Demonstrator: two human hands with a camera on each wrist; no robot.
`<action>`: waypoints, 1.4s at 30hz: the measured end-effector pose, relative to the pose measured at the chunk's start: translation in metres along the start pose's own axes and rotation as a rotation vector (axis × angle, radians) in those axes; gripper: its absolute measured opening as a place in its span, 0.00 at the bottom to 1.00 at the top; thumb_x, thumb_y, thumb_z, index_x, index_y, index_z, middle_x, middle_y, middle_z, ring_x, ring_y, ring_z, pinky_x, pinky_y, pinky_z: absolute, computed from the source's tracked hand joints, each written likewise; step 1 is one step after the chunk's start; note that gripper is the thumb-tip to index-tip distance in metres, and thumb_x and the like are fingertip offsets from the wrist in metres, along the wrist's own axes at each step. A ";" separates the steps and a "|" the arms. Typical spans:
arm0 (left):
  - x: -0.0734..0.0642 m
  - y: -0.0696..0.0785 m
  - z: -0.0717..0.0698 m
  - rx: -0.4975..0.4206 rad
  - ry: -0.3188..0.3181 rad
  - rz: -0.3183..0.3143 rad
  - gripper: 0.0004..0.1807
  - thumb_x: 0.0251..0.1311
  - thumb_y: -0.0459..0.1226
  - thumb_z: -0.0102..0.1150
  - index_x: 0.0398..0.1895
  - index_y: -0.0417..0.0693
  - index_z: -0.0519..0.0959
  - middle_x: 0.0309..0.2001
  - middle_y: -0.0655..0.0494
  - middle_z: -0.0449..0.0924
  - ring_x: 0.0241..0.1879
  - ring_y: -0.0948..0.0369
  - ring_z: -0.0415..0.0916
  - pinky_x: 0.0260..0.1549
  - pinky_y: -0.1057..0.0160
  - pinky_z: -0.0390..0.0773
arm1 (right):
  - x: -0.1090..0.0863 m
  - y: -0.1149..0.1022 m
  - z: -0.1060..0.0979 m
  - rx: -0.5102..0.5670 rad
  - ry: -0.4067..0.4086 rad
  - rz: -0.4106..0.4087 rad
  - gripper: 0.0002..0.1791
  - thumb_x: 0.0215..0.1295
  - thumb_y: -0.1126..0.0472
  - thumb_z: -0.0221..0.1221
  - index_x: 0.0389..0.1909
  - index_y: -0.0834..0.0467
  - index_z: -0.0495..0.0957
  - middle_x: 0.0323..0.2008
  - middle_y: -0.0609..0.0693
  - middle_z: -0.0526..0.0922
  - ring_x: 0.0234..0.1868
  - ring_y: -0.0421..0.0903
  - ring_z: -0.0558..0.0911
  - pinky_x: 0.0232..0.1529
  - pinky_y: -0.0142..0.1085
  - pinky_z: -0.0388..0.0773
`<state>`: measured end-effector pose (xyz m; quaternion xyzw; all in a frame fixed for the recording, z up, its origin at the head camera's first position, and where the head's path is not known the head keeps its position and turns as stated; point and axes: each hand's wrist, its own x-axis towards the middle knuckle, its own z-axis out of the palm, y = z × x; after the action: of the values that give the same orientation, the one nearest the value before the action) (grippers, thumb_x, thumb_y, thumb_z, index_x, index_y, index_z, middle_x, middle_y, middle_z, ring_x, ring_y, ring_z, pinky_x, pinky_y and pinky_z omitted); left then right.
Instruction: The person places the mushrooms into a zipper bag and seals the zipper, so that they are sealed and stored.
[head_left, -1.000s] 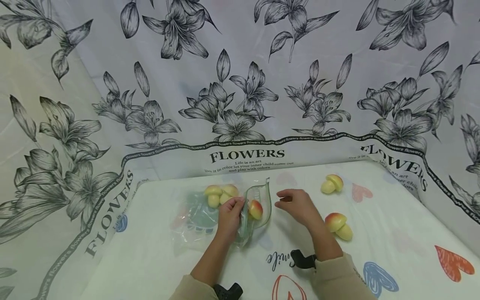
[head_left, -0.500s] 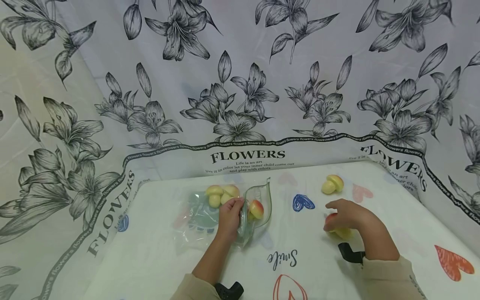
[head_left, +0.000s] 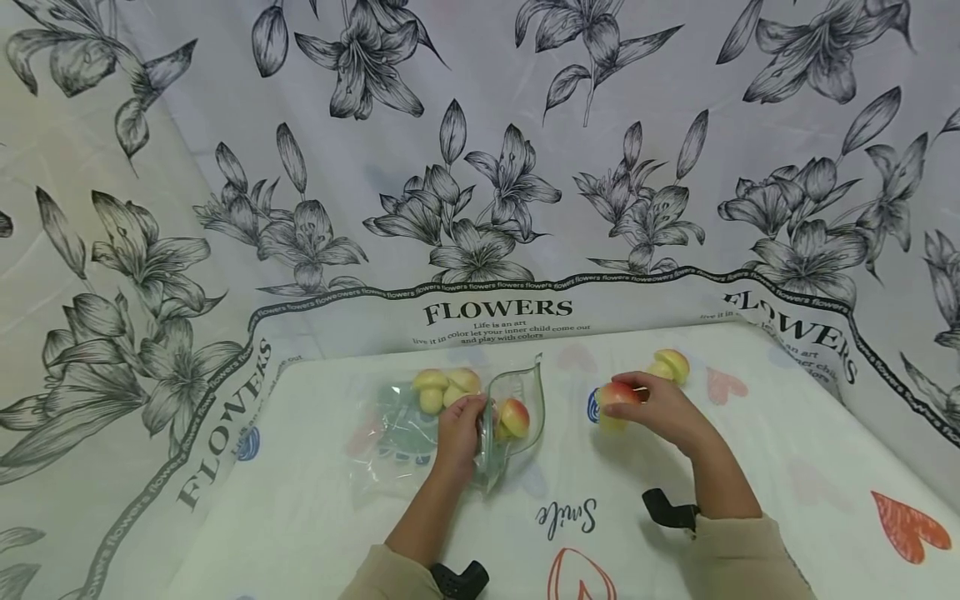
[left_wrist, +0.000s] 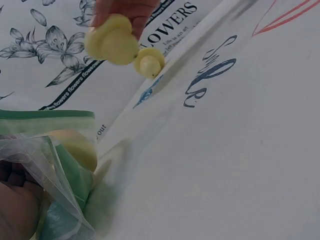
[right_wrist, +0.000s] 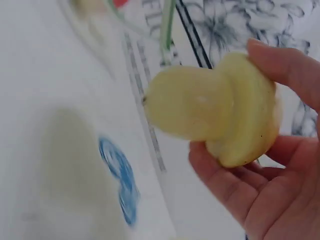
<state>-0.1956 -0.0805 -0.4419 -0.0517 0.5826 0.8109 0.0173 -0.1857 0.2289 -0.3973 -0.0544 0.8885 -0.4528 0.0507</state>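
A clear zip bag [head_left: 401, 458] with a green-edged mouth lies on the table, and my left hand [head_left: 459, 433] pinches it beside the opening. One red-and-yellow toy mushroom [head_left: 514, 418] shows just inside the mouth; more yellow ones [head_left: 429, 390] sit deeper in the bag. To the right, my right hand [head_left: 671, 417] grips another toy mushroom [right_wrist: 200, 105] by its cap, stem free, above the table and apart from the bag. The left wrist view shows the bag's green strip [left_wrist: 50, 115] and, higher up, the held mushroom [left_wrist: 112, 42].
A further toy mushroom [head_left: 670, 365] lies on the table at the back right, behind my right hand. The white tablecloth [head_left: 300, 500] bears printed hearts and lettering. A flower-printed curtain [head_left: 480, 167] rises along the back and sides.
My right hand went right to a mushroom on the table, took hold of it, and has lifted it leftward toward the bag. My left hand and the bag have stayed nearly still.
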 end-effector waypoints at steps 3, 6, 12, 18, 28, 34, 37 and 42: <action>0.003 -0.004 -0.001 -0.013 0.013 0.000 0.09 0.68 0.36 0.54 0.31 0.41 0.80 0.25 0.59 0.79 0.24 0.67 0.76 0.25 0.70 0.77 | 0.011 -0.012 0.021 0.202 0.036 0.021 0.36 0.58 0.48 0.69 0.64 0.60 0.70 0.58 0.58 0.77 0.57 0.52 0.77 0.53 0.40 0.74; 0.004 -0.006 -0.001 -0.020 0.026 0.012 0.09 0.67 0.36 0.55 0.31 0.41 0.79 0.24 0.59 0.79 0.23 0.67 0.76 0.24 0.71 0.76 | 0.020 -0.021 0.044 0.302 0.057 0.027 0.35 0.60 0.48 0.68 0.65 0.58 0.70 0.59 0.57 0.75 0.58 0.51 0.76 0.54 0.39 0.73; 0.004 -0.007 0.000 -0.023 0.024 0.039 0.09 0.66 0.36 0.55 0.30 0.42 0.80 0.24 0.59 0.79 0.23 0.66 0.76 0.23 0.70 0.76 | 0.026 -0.026 0.078 0.334 0.078 0.019 0.35 0.57 0.50 0.70 0.65 0.55 0.72 0.59 0.57 0.76 0.58 0.52 0.75 0.50 0.37 0.75; 0.002 -0.005 0.002 -0.012 0.015 0.046 0.09 0.66 0.36 0.56 0.29 0.41 0.80 0.23 0.59 0.79 0.23 0.67 0.75 0.23 0.71 0.75 | 0.024 -0.027 0.087 0.354 0.057 0.003 0.35 0.52 0.58 0.73 0.62 0.55 0.74 0.59 0.57 0.77 0.61 0.54 0.76 0.52 0.40 0.77; -0.002 -0.001 0.004 -0.041 -0.035 0.032 0.10 0.67 0.36 0.53 0.28 0.43 0.79 0.20 0.60 0.77 0.19 0.67 0.74 0.21 0.71 0.75 | 0.023 -0.033 0.106 0.276 0.075 -0.037 0.34 0.47 0.59 0.75 0.59 0.50 0.76 0.60 0.50 0.78 0.60 0.54 0.79 0.53 0.46 0.79; 0.000 -0.007 0.005 -0.050 -0.046 0.036 0.11 0.67 0.37 0.54 0.26 0.46 0.78 0.19 0.60 0.77 0.18 0.68 0.73 0.19 0.72 0.74 | 0.022 -0.038 0.119 0.139 0.110 -0.048 0.33 0.44 0.56 0.76 0.56 0.49 0.77 0.51 0.45 0.82 0.51 0.47 0.79 0.47 0.42 0.79; 0.001 -0.007 0.005 -0.043 -0.053 0.036 0.12 0.67 0.38 0.54 0.25 0.47 0.78 0.19 0.61 0.76 0.18 0.68 0.73 0.19 0.72 0.74 | 0.022 -0.041 0.122 0.081 0.133 -0.025 0.32 0.43 0.56 0.77 0.54 0.47 0.78 0.44 0.45 0.81 0.42 0.46 0.76 0.37 0.38 0.75; 0.002 -0.007 0.005 -0.043 -0.053 0.030 0.12 0.67 0.38 0.54 0.24 0.48 0.77 0.19 0.60 0.76 0.17 0.67 0.73 0.19 0.71 0.74 | 0.021 -0.042 0.124 0.088 0.127 -0.012 0.32 0.43 0.59 0.77 0.53 0.50 0.77 0.34 0.49 0.78 0.31 0.44 0.73 0.28 0.36 0.71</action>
<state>-0.1968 -0.0740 -0.4469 -0.0216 0.5652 0.8245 0.0192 -0.1869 0.1019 -0.4367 -0.0286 0.8688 -0.4943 -0.0063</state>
